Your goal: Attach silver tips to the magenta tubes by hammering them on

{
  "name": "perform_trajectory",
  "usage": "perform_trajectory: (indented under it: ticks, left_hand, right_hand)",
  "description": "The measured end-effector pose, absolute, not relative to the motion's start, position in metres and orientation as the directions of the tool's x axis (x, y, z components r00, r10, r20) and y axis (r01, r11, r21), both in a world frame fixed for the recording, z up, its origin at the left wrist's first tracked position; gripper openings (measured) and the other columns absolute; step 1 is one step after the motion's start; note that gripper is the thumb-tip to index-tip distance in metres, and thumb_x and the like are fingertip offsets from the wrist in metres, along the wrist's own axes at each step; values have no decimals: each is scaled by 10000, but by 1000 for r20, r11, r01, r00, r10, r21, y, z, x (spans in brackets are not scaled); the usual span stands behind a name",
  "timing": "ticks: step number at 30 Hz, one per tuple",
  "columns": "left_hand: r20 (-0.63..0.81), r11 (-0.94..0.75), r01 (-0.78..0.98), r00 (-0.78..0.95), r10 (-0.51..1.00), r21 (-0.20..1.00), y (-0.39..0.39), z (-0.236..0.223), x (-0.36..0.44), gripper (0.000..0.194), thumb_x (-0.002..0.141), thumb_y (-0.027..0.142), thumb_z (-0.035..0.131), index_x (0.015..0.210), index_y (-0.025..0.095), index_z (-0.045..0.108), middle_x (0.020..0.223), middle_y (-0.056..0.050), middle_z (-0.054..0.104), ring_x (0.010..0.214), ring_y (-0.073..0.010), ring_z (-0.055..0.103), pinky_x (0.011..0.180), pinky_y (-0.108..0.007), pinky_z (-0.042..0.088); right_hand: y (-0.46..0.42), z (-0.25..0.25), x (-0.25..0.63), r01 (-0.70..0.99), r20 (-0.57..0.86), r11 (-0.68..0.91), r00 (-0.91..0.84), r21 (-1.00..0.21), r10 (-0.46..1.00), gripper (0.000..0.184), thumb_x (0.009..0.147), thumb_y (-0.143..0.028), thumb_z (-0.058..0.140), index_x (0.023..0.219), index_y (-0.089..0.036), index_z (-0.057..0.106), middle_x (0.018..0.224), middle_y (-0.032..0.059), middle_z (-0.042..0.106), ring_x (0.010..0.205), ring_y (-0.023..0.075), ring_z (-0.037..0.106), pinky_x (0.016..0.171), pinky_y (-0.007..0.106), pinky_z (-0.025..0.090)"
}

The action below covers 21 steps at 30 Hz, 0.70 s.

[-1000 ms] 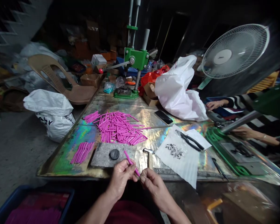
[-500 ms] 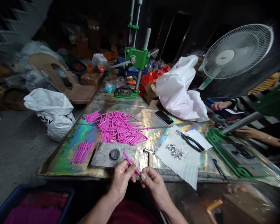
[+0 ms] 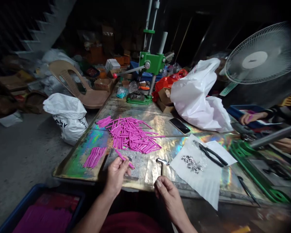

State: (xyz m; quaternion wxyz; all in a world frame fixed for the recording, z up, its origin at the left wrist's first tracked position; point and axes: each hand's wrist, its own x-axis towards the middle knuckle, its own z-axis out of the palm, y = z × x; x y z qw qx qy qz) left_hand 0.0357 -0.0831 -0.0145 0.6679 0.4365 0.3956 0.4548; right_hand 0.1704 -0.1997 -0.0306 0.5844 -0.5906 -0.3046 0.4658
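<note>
Your left hand (image 3: 115,173) pinches a magenta tube (image 3: 120,155) over the stone block (image 3: 135,165); your right hand (image 3: 168,191) curls by the hammer (image 3: 162,161), its grip unclear. The neat row (image 3: 95,157) looks done; the jumbled heap (image 3: 132,134) seems left.

The head view looks forward and down, close over the table (image 3: 160,119).

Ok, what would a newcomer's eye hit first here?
Probably the heap of bright magenta sticks on the table, just beyond the left hand, which pinches a single stick. After that, likely the green press at the table's far end and the big white bag to its right.
</note>
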Motion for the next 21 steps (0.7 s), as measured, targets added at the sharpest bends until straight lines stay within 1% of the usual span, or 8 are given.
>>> perform_trajectory:
  ticks: [2,4,6,9,11,14,17,21]
  left_hand:
    - [-49,92,-222,194,980,971,-69,-14,27,184,660,313,639,678,157,543,573,29,605,401,-58,479,426,-175,375]
    - [20,8,-187,152,988,982,-60,-14,21,165,662,303,630,664,158,550,551,35,599,386,-58,472,434,-181,381]
    - [72,-50,-152,141,987,987,-55,-15,17,141,671,286,615,649,162,553,522,41,587,387,-66,474,444,-185,388]
    - [133,-120,-90,147,980,989,-55,-19,16,77,696,236,577,658,172,562,466,53,550,429,-90,505,482,-194,409]
    - [162,-157,-47,153,975,987,-57,-24,16,50,707,201,552,665,176,562,459,55,536,459,-101,521,502,-196,417]
    - [179,-186,22,167,970,982,-59,-29,15,69,719,178,527,655,176,552,495,43,553,476,-103,525,510,-199,421]
    - [183,-197,71,177,967,978,-59,-31,13,91,731,184,508,648,174,546,518,32,570,481,-105,530,511,-203,427]
    - [214,-235,104,185,959,966,-58,-34,12,104,741,209,499,658,173,550,528,33,582,468,-101,529,503,-202,433]
  right_hand:
    - [-202,-34,172,-217,-240,-163,397,-963,886,351,702,-517,551,606,-202,430,514,-61,364,471,97,311,459,224,248]
    - [-205,-38,172,-245,-274,-186,403,-952,873,362,686,-526,562,596,-202,428,513,-63,346,464,93,287,446,222,229]
    - [-209,-43,173,-245,-290,-201,414,-949,863,357,690,-520,561,594,-202,431,519,-63,335,466,92,268,443,222,219]
    - [-213,-47,173,-199,-275,-206,444,-958,853,332,710,-495,556,602,-200,445,539,-59,328,482,94,264,451,224,227]
    - [-214,-49,174,-171,-259,-202,457,-964,851,324,718,-486,552,604,-200,450,543,-57,329,486,96,268,452,224,235]
    - [-214,-47,177,-164,-257,-203,459,-965,850,333,715,-495,548,594,-201,451,525,-58,325,471,94,263,436,223,232]
    - [-213,-43,179,-157,-267,-219,458,-963,848,365,684,-530,557,576,-199,449,508,-58,329,459,93,270,422,218,239]
    - [-213,-35,181,-119,-275,-248,465,-961,842,376,660,-543,566,569,-194,458,508,-57,356,462,97,309,426,211,281]
